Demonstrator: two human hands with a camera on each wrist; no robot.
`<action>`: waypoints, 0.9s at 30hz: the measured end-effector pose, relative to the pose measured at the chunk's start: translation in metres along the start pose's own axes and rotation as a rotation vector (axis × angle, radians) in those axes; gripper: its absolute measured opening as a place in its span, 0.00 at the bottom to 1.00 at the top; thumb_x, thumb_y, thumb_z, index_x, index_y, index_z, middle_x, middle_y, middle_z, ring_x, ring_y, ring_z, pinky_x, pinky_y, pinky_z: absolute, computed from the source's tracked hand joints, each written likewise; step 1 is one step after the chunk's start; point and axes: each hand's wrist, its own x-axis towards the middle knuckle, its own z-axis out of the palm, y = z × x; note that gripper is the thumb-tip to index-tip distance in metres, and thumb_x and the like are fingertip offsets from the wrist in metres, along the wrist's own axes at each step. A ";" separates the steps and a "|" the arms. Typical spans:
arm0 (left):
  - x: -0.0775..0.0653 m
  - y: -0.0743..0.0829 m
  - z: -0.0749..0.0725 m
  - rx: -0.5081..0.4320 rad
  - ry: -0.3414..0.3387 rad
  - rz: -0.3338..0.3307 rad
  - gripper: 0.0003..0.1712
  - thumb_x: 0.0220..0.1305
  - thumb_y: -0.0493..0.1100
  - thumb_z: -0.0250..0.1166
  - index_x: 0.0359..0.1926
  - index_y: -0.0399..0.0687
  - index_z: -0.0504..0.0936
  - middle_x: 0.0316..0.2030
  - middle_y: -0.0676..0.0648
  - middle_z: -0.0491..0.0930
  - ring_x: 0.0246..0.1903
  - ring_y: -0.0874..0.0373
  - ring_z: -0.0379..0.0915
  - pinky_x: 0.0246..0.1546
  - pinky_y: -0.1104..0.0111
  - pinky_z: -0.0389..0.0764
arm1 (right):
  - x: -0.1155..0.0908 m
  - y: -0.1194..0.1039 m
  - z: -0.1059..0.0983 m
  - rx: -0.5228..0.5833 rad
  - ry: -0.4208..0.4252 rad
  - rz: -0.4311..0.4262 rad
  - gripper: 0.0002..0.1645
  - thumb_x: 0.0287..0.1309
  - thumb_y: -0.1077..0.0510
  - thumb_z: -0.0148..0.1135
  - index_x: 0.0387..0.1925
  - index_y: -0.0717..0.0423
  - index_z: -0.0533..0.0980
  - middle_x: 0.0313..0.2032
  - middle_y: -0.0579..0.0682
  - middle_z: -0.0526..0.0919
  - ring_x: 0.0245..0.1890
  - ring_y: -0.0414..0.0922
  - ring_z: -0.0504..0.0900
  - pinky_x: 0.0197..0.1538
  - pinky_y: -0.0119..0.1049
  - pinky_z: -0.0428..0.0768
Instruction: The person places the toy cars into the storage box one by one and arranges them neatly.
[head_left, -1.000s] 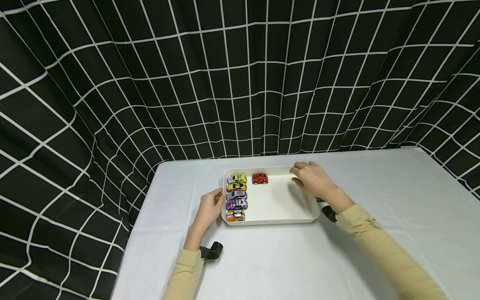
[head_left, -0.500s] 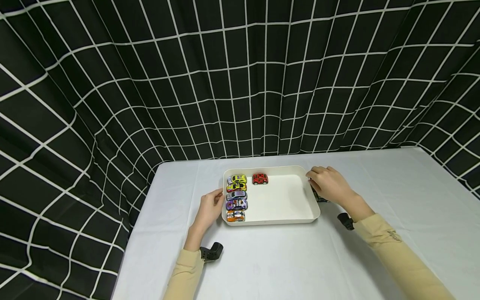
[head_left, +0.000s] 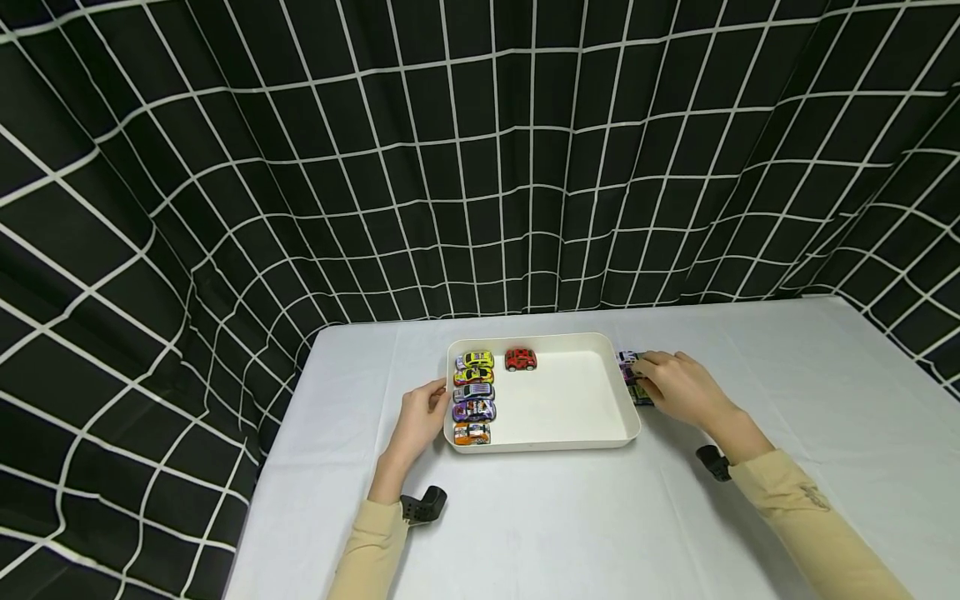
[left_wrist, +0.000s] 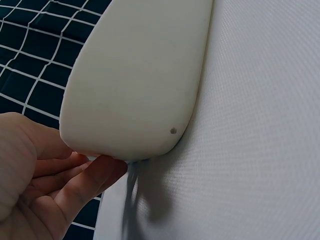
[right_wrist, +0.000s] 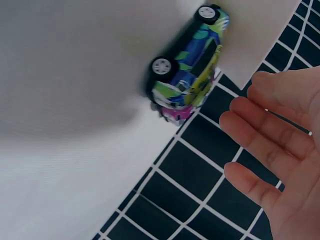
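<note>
Up at head height, you get a white tray (head_left: 540,445) on the tabletop (head_left: 555,533), with a red car (head_left: 521,359) near the back wall and five more cars (head_left: 474,392) lined up along its left end. A few others sit outside the right end, including a green car (head_left: 641,396), with the right hand (head_left: 684,390) at them. The left hand (head_left: 420,414) is at the tray's left end.

Left wrist view: fingers (left_wrist: 85,182) relaxed against the tray, not wrapped round it afaict. Looks stiff and light, so I'd steady it by the rim.

Right wrist view: fingers loosely bent, nothing between them, green car apart. These look light, hard, kinda slick; wheels probably roll, so I'd pinch the body's sides.
</note>
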 end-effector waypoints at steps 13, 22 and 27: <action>-0.001 0.000 -0.001 -0.004 0.002 0.003 0.17 0.62 0.30 0.57 0.51 0.24 0.75 0.38 0.33 0.80 0.36 0.47 0.80 0.39 0.63 0.81 | -0.014 0.002 0.005 0.039 -0.040 0.031 0.12 0.43 0.67 0.69 0.35 0.64 0.80 0.31 0.54 0.79 0.31 0.52 0.80 0.32 0.49 0.76; 0.000 -0.001 0.000 0.001 0.002 0.009 0.17 0.62 0.31 0.57 0.51 0.25 0.75 0.37 0.34 0.81 0.36 0.48 0.80 0.38 0.64 0.82 | -0.017 0.007 0.008 0.047 -0.096 0.028 0.18 0.40 0.65 0.72 0.37 0.66 0.79 0.32 0.56 0.79 0.30 0.52 0.79 0.33 0.49 0.78; 0.000 -0.001 0.000 0.002 0.002 0.013 0.17 0.62 0.31 0.56 0.51 0.25 0.75 0.38 0.34 0.81 0.36 0.48 0.80 0.38 0.64 0.82 | -0.017 0.008 0.008 0.081 -0.150 0.052 0.19 0.40 0.66 0.72 0.38 0.67 0.78 0.33 0.56 0.77 0.32 0.53 0.79 0.36 0.48 0.79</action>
